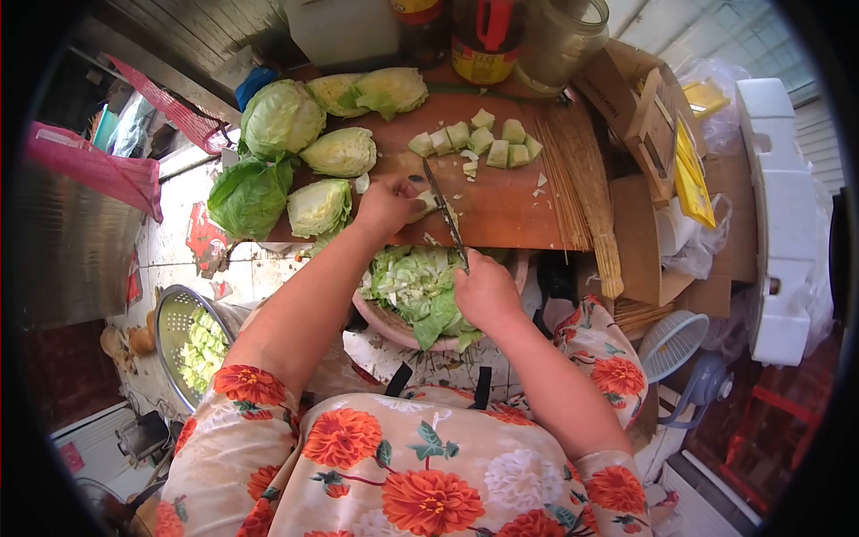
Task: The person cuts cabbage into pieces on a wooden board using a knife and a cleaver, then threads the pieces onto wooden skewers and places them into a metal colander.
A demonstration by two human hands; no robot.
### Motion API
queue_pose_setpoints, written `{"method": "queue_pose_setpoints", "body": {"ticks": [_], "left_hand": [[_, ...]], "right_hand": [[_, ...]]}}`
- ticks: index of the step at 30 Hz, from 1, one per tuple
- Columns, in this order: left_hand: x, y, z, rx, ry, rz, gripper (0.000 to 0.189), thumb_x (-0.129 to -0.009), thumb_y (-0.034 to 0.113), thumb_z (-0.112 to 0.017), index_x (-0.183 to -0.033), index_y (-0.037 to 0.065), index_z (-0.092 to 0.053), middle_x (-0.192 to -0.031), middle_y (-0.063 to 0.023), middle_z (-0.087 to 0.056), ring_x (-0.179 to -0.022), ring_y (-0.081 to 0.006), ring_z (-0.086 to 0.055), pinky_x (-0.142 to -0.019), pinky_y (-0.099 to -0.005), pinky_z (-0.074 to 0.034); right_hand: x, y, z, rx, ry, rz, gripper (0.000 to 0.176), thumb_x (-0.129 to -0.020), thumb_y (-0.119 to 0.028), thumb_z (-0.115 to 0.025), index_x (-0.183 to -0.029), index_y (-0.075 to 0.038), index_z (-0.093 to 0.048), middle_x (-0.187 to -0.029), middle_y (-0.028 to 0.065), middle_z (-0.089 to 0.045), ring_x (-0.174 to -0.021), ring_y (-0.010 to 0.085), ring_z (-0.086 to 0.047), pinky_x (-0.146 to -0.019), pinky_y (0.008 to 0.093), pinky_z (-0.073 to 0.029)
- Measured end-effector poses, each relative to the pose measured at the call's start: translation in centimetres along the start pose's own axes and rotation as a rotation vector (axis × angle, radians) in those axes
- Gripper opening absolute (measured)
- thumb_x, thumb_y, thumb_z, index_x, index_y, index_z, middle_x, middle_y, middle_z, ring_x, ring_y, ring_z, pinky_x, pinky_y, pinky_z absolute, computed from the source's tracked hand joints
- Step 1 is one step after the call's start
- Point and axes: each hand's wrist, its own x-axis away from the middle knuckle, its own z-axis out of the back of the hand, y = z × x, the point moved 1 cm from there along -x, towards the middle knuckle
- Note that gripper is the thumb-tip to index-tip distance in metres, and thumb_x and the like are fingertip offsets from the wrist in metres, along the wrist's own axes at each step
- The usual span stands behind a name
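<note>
My right hand (488,291) is closed around the handle of a knife (443,206), whose blade points away from me over the wooden board (501,210). My left hand (391,204) pinches a pale piece of cabbage core (428,204) against the board, right beside the blade. Farther back on the board lie several cut pale green chunks (483,140). At the left are whole cabbages (283,121) and cabbage halves (340,152). Below the board's near edge, a pink basin (394,331) holds chopped cabbage leaves (412,286).
A metal colander (165,327) with cut pieces stands at lower left. Thin sticks (568,179) lie along the board's right end. Bottles (488,45) and a glass jar (564,40) line the back. Cardboard boxes (637,215) and white foam (777,224) are at the right.
</note>
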Motion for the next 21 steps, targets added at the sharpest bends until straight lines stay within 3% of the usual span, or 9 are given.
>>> {"method": "queue_pose_setpoints", "body": {"ticks": [1, 3, 6, 9, 15, 21], "left_hand": [[0.4, 0.3, 0.2, -0.001, 0.002, -0.001, 0.022, -0.072, 0.021, -0.077, -0.085, 0.006, -0.067, -0.080, -0.0066, -0.066, -0.078, -0.0203, -0.063, -0.070, -0.0372, -0.051], [1.6, 1.2, 0.7, 0.330, -0.056, 0.218, 0.022, -0.081, 0.021, -0.071, -0.094, 0.006, -0.063, -0.088, -0.0027, -0.062, -0.078, -0.0146, -0.057, -0.065, -0.0344, -0.050], [2.8, 2.5, 1.9, 0.383, -0.023, 0.346, 0.026, -0.085, 0.022, -0.066, -0.102, 0.004, -0.060, -0.094, -0.0070, -0.062, -0.088, -0.0176, -0.058, -0.068, -0.0394, -0.052], [3.2, 3.2, 1.8, 0.279, -0.009, 0.426, 0.028, -0.085, 0.021, -0.065, -0.106, 0.003, -0.058, -0.096, -0.0101, -0.062, -0.084, -0.0205, -0.062, -0.066, -0.0393, -0.055], [2.4, 1.8, 0.6, 0.304, -0.036, 0.399, 0.030, -0.086, 0.024, -0.068, -0.105, 0.002, -0.058, -0.090, -0.0101, -0.063, -0.066, -0.0213, -0.065, -0.058, -0.0339, -0.057], [1.9, 1.6, 0.3, 0.275, -0.011, 0.415, 0.028, -0.083, 0.021, -0.072, -0.100, 0.003, -0.057, -0.087, -0.0094, -0.064, -0.064, -0.0206, -0.064, -0.055, -0.0332, -0.056]], "right_hand": [[0.0, 0.2, -0.2, -0.057, 0.028, -0.005, 0.033, -0.089, -0.019, -0.051, -0.109, 0.006, -0.056, -0.108, 0.0274, -0.061, -0.103, 0.0412, -0.059, -0.091, 0.0473, -0.045], [0.2, 0.6, -0.3, -0.115, 0.054, -0.008, 0.033, -0.089, -0.020, -0.050, -0.109, 0.006, -0.056, -0.109, 0.0273, -0.060, -0.103, 0.0413, -0.058, -0.091, 0.0473, -0.045], [0.8, 0.7, 0.1, -0.070, 0.052, -0.002, 0.035, -0.090, -0.021, -0.051, -0.111, 0.006, -0.055, -0.108, 0.0273, -0.061, -0.101, 0.0422, -0.059, -0.090, 0.0478, -0.045], [1.9, 0.3, 0.6, -0.090, 0.042, 0.008, 0.035, -0.090, -0.021, -0.052, -0.112, 0.006, -0.055, -0.107, 0.0277, -0.061, -0.099, 0.0424, -0.059, -0.089, 0.0478, -0.046], [3.0, -0.8, 1.2, -0.028, -0.008, 0.110, 0.035, -0.089, -0.019, -0.053, -0.113, 0.007, -0.054, -0.102, 0.0280, -0.061, -0.098, 0.0413, -0.060, -0.088, 0.0473, -0.047], [2.4, -1.3, 2.0, 0.003, -0.065, 0.088, 0.031, -0.087, -0.018, -0.054, -0.105, 0.007, -0.056, -0.097, 0.0277, -0.063, -0.093, 0.0425, -0.062, -0.086, 0.0482, -0.048]]}}
